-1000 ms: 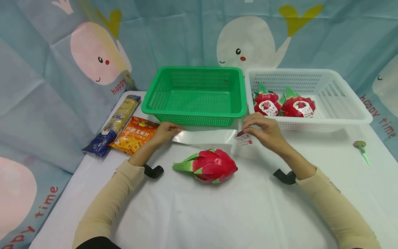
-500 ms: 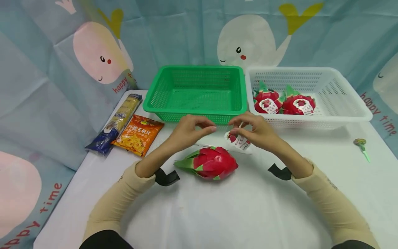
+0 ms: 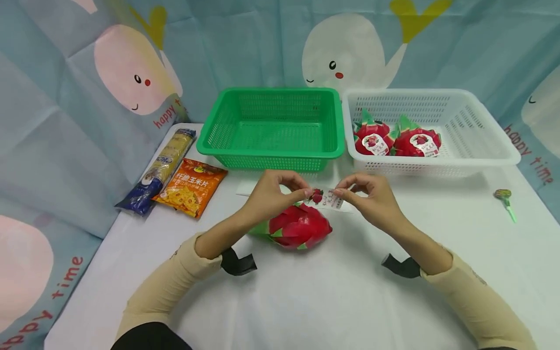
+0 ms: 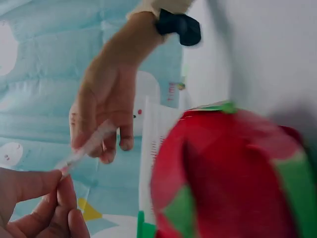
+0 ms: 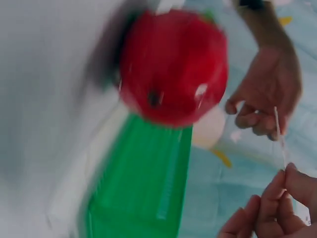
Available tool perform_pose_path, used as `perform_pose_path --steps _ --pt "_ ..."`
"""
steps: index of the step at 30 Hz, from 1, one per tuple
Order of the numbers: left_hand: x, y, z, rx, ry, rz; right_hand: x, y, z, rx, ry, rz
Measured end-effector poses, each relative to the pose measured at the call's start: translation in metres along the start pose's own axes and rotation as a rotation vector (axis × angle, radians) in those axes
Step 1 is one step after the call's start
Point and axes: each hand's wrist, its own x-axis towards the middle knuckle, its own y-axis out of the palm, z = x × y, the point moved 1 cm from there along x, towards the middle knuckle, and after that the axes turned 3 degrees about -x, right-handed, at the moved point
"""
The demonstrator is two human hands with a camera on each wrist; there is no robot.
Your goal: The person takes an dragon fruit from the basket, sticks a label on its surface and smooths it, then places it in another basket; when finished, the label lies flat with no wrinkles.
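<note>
Between both hands a printed sticker label (image 3: pixel 325 198) with a dragon fruit picture is stretched out. My left hand (image 3: pixel 280 193) pinches its left end between thumb and forefinger, while my right hand (image 3: pixel 372 198) pinches the right end. Just below the label lies a red dragon fruit (image 3: pixel 302 227) with green leaf tips, its stem end toward the left and partly behind the left wrist. Seen edge-on, the label (image 4: pixel 89 144) spans the two hands in the left wrist view. A pale backing strip (image 3: pixel 246 187) lies on the table behind the hands, mostly covered.
A green basket (image 3: pixel 271 163) stands behind the hands. Beside it, a white basket (image 3: pixel 472 146) holds two labelled dragon fruits (image 3: pixel 417 143). At left lie an orange snack bag (image 3: pixel 190 187) and a noodle packet (image 3: pixel 157 172). A lollipop (image 3: pixel 504 197) lies at far right.
My left hand has let go of the backing strip, moved right, and taken hold of the label's left end. My right hand has kept the label and brought it over the fruit's far side.
</note>
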Motion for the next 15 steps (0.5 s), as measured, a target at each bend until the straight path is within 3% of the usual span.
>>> perform_pose_path --steps 2,6,10,15 --pt "-0.009 0.005 0.003 0.007 -0.010 0.007 -0.005 0.002 -0.004 0.073 0.079 0.077" --pt "-0.024 0.018 0.015 0.196 0.013 -0.035 -0.006 0.011 -0.019 0.120 0.171 0.268" --pt "-0.032 0.029 0.025 0.424 0.069 -0.131 0.003 0.022 -0.034 0.126 0.154 0.376" --pt "-0.034 0.032 0.027 0.532 0.110 -0.184 0.011 0.034 -0.042 0.184 0.131 0.416"
